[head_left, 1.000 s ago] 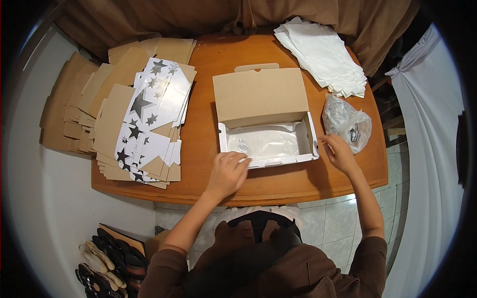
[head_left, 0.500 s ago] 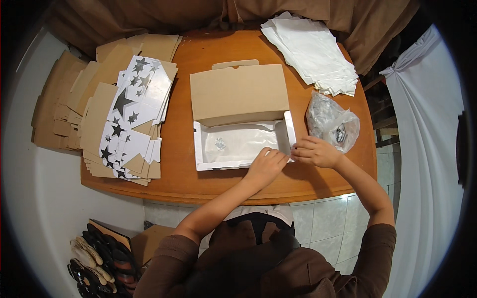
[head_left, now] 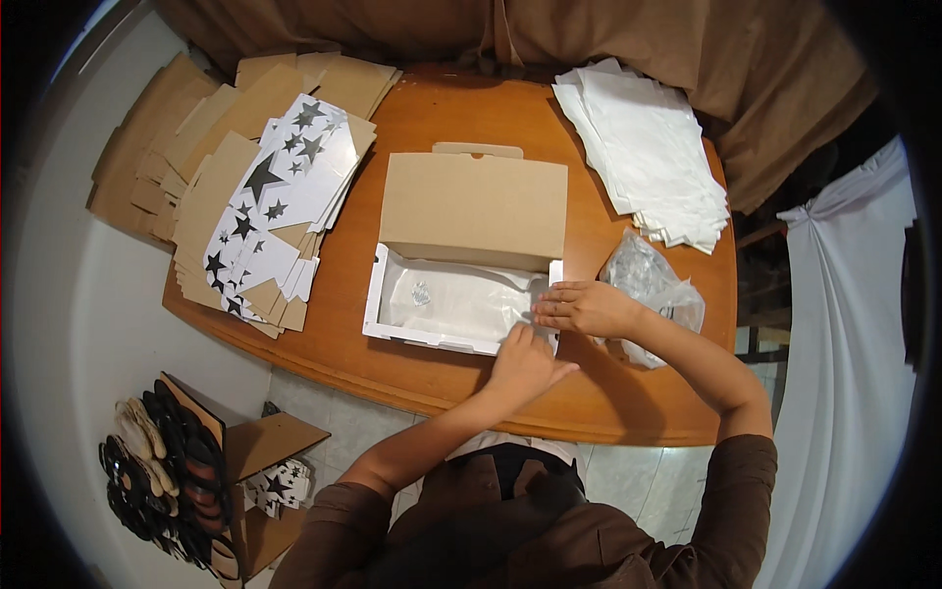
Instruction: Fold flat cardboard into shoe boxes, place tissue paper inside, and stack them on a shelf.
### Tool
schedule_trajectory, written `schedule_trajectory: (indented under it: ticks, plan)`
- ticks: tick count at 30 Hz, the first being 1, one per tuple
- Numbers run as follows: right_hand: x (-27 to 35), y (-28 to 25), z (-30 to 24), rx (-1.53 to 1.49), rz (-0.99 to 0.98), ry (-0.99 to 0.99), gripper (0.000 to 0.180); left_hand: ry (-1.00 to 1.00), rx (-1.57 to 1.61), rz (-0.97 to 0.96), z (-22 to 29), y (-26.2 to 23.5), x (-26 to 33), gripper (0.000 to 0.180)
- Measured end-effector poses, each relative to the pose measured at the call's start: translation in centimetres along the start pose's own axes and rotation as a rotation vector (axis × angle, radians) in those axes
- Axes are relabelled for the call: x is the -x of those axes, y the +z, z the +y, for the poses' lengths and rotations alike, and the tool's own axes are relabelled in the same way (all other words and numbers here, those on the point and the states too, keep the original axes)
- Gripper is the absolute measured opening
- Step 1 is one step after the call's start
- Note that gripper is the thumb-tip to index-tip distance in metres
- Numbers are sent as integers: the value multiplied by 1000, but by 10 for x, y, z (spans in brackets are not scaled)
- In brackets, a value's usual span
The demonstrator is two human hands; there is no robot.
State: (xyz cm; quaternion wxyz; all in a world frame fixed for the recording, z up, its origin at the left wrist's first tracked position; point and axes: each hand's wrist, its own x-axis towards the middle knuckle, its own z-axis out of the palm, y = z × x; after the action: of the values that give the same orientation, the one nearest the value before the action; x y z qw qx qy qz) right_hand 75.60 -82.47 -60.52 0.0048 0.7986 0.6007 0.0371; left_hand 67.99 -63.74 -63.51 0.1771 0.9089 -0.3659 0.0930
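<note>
A cardboard box [head_left: 475, 208] lies open before me, brown on the inside of its raised lid and white along its walls. White tissue paper [head_left: 461, 302] lines its bottom, and a small clear packet [head_left: 421, 294] rests on that at the left. My right hand [head_left: 595, 310] reaches over the right end wall, fingers stretched out flat and their tips inside. At the front wall near the right corner is my left hand [head_left: 525, 367], with its fingers over the edge and its thumb spread to the right. Neither hand visibly grips anything.
A crumpled clear plastic bag [head_left: 650, 299] sits right of the box. White paper sheets [head_left: 648, 152] are stacked at the back right. Flat cardboard pieces [head_left: 221, 177], some star-printed, cover the table's left side. Sandals [head_left: 162, 471] stand at the lower left, beyond the table edge [head_left: 412, 404].
The view has shifted. My right hand has moved from the front right corner onto the end wall, its fingers now straightened. My left thumb has spread away from the fingers.
</note>
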Motion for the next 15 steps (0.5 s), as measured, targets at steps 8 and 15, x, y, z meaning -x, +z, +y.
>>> schedule_trajectory:
  ticks: [8, 15]
  plan:
    - [1, 3, 50, 136, 9, -24, 33, -267, -64, -249, 18, 20, -17, 37]
    - [-3, 7, 55, 85, -44, -56, 6, -326, 59, -146, 22, 21, -10, 35]
